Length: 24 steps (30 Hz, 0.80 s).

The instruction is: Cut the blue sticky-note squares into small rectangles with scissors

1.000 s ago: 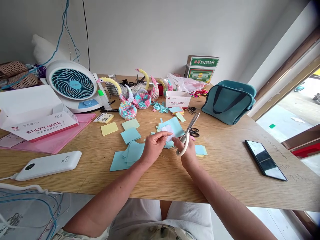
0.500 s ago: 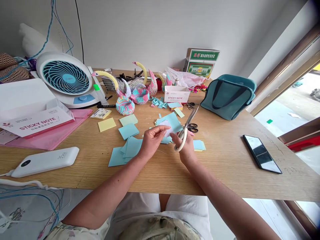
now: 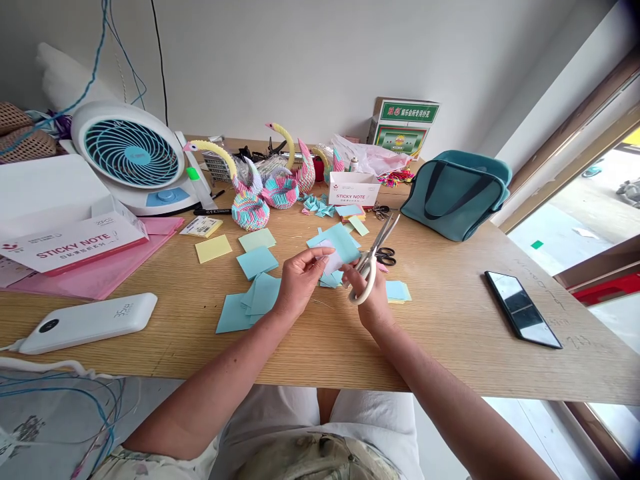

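My left hand (image 3: pixel 303 280) pinches a light blue sticky note (image 3: pixel 345 241) together with a pale lavender piece of paper (image 3: pixel 331 256) between thumb and fingers. Wrapped in my right hand (image 3: pixel 374 305) is a pair of scissors with a white handle (image 3: pixel 369 281). Their metal blades point up and to the right, away from the paper. Fingertips of my right hand come close to the note's lower right corner; whether they touch it I cannot tell. Beneath the held paper lie small blue paper pieces (image 3: pixel 331 279). Black-handled scissors (image 3: pixel 386 256) rest just beyond my right hand.
Blue sheets (image 3: pixel 265 295), a blue pad (image 3: pixel 257 263) and a yellow pad (image 3: pixel 213 249) lie to the left. Folded-paper swans (image 3: pixel 251 208) and a sticky note box (image 3: pixel 354 189) stand behind. A teal bag (image 3: pixel 453 197) and a phone (image 3: pixel 523 309) are on the right.
My left hand has drawn the blue note and lavender paper slightly left, opening a small distance from my right hand. My right hand still holds the scissors in nearly the same place.
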Available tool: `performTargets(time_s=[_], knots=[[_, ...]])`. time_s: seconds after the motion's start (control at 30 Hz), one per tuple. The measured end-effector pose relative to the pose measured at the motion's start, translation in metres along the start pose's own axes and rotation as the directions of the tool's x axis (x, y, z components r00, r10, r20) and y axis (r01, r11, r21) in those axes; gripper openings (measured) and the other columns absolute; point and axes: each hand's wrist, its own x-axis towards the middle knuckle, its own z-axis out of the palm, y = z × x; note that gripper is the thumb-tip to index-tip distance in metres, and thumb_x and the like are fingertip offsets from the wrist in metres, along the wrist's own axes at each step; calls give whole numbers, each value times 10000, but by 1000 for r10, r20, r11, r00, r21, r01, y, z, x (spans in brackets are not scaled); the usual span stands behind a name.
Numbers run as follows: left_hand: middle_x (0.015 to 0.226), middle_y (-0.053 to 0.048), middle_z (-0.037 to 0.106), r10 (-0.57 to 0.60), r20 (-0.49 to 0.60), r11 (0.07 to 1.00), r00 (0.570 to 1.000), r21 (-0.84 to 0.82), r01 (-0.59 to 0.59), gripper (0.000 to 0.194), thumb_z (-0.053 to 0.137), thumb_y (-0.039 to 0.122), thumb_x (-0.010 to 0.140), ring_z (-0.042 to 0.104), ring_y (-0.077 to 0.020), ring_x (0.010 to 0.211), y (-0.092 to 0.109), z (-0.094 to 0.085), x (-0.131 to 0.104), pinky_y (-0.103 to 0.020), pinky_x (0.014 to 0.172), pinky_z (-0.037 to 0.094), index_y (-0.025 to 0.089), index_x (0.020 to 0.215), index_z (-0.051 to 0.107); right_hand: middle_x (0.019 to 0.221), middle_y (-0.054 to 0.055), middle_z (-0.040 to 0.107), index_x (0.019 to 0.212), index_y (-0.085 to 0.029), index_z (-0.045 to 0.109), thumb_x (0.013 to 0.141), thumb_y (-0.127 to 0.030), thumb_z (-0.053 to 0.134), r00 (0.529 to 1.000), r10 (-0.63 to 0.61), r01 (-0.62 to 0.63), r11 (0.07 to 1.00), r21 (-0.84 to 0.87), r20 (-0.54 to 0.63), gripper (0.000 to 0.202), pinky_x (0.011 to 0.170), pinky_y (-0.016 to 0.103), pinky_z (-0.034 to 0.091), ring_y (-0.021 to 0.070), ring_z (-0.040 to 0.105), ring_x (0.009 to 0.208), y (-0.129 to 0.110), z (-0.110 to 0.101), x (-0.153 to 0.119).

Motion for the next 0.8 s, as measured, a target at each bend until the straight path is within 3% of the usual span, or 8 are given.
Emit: performTargets(time_s=[0.23, 0.47, 0.8], knots=[[876, -34, 745, 15, 23, 999, 1000, 33, -16, 238, 718, 314, 821, 540, -111, 684, -1, -3, 1, -224, 637, 447, 173, 995, 799, 701, 5, 623, 782, -203, 565, 797, -408, 715, 1000, -2, 3, 995, 101, -10, 254, 632, 292, 425, 164, 577, 697, 5, -5, 4], [909, -56, 771, 74, 45, 988, 996, 130, -79, 220, 688, 295, 847, 634, -152, 772, -1, -2, 0, -242, 691, 491, 172, 993, 797, 647, -14, 579, 734, -208, 526, 721, -482, 785, 1000, 4, -4, 1000, 11, -2, 377, 599, 289, 397, 146, 506, 625, 6, -3, 3], [1005, -73, 791, 85, 61, 988, 995, 122, -92, 224, 700, 306, 844, 695, -190, 893, -1, -2, -1, -266, 781, 530, 177, 999, 798, 646, -26, 544, 721, -213, 508, 700, -461, 761, 1000, 19, -19, 1000, -1, -1, 355, 588, 290, 371, 142, 466, 619, 4, -2, 2]])
